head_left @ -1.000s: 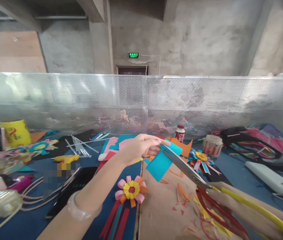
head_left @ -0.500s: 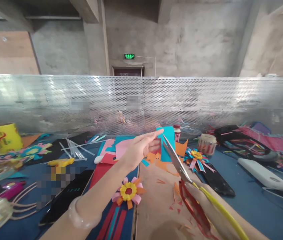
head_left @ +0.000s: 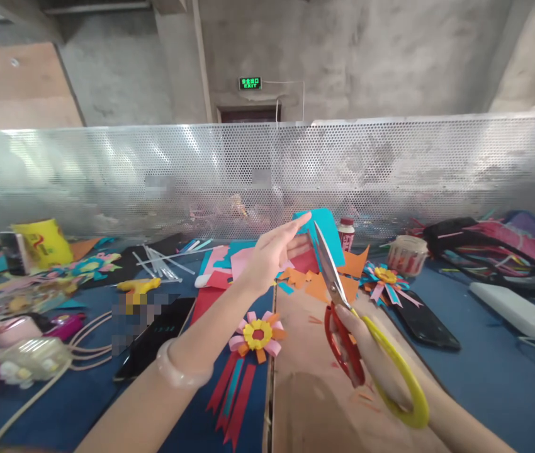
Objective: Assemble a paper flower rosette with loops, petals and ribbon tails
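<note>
My left hand pinches a turquoise piece of paper and holds it upright above the table, index finger stretched along it. My right hand grips scissors with one red and one yellow handle loop. The blades point up into the lower edge of the turquoise paper. Under both hands lies a brown cardboard sheet with small paper scraps on it.
A paper flower with ribbons lies on the blue table beside my left forearm. Another paper flower, a black phone, a white box, a tape tub, a small bottle and a perforated metal screen stand beyond.
The turquoise paper has gone from tilted flat to upright and higher. The scissors swung from a low slant to nearly vertical, and my right hand came in closer to the paper.
</note>
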`<move>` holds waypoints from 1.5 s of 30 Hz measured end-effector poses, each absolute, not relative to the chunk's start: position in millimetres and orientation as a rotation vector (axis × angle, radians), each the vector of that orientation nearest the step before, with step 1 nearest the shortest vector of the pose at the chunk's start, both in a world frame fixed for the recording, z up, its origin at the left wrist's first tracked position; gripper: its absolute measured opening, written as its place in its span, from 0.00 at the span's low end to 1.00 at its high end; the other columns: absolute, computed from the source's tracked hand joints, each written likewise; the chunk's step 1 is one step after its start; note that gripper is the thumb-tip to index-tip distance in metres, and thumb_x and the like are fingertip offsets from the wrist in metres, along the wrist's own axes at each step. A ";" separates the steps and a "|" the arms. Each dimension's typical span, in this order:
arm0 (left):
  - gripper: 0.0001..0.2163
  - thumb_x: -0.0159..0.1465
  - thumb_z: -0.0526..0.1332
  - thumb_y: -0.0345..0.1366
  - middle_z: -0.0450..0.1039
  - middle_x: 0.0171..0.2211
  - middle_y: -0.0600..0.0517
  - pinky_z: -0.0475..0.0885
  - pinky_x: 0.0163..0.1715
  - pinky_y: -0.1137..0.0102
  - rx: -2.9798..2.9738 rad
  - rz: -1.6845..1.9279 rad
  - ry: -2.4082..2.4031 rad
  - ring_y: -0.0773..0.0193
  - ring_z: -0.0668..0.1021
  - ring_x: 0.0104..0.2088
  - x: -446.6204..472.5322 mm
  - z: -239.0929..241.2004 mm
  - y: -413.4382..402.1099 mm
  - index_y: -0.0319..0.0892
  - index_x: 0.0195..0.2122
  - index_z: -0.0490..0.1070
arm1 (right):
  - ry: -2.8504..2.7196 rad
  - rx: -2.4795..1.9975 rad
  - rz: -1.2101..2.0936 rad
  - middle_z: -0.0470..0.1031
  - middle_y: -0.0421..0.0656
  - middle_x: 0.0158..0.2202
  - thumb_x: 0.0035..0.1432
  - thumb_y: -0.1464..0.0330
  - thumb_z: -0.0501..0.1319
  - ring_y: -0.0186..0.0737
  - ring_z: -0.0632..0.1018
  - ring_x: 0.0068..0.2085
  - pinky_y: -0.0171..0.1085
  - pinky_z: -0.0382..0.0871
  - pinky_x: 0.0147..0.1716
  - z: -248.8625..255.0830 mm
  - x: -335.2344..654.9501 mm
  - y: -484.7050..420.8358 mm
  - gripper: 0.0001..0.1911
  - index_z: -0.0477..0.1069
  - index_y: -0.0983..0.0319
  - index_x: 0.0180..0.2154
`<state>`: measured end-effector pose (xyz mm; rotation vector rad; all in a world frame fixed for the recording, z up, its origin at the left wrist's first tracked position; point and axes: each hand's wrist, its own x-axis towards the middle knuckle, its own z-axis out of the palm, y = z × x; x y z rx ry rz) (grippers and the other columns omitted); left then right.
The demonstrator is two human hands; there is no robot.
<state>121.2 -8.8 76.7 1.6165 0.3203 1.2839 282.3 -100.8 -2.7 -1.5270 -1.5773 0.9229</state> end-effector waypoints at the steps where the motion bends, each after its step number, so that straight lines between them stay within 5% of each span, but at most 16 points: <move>1: 0.17 0.65 0.51 0.39 0.69 0.55 0.50 0.67 0.54 0.59 1.633 1.290 0.342 0.55 0.72 0.53 120.1 77.4 -8.6 0.45 0.54 0.68 | -1.583 -1.510 0.926 0.63 0.37 0.11 0.60 0.49 0.41 0.31 0.65 0.14 0.31 0.60 0.17 -1.3 281.7 -100.8 0.28 0.62 0.60 0.21; 19: 0.13 0.61 0.60 0.37 0.79 0.38 0.49 0.74 0.44 0.65 1.782 1.690 0.640 0.61 0.78 0.41 102.6 81.5 7.6 0.43 0.47 0.72 | -1.619 -1.506 0.999 0.58 0.34 0.13 0.59 0.52 0.45 0.29 0.62 0.12 0.30 0.57 0.14 31.0 253.5 -98.9 0.23 0.55 0.59 0.19; 25: 0.09 0.60 0.60 0.36 0.78 0.41 0.47 0.73 0.44 0.66 1.861 1.674 0.715 0.61 0.78 0.42 99.7 83.6 10.2 0.41 0.39 0.75 | -1.610 -1.460 1.023 0.55 0.33 0.11 0.58 0.50 0.44 0.31 0.62 0.13 0.31 0.58 0.15 18.0 255.2 -97.2 0.22 0.56 0.58 0.21; 45: 0.11 0.63 0.57 0.37 0.77 0.39 0.47 0.74 0.36 0.68 2.039 1.587 0.728 0.62 0.78 0.37 103.7 74.8 2.8 0.40 0.41 0.74 | -1.626 -1.488 1.021 0.58 0.38 0.10 0.60 0.50 0.43 0.32 0.64 0.14 0.33 0.62 0.21 10.4 259.4 -98.0 0.31 0.54 0.60 0.12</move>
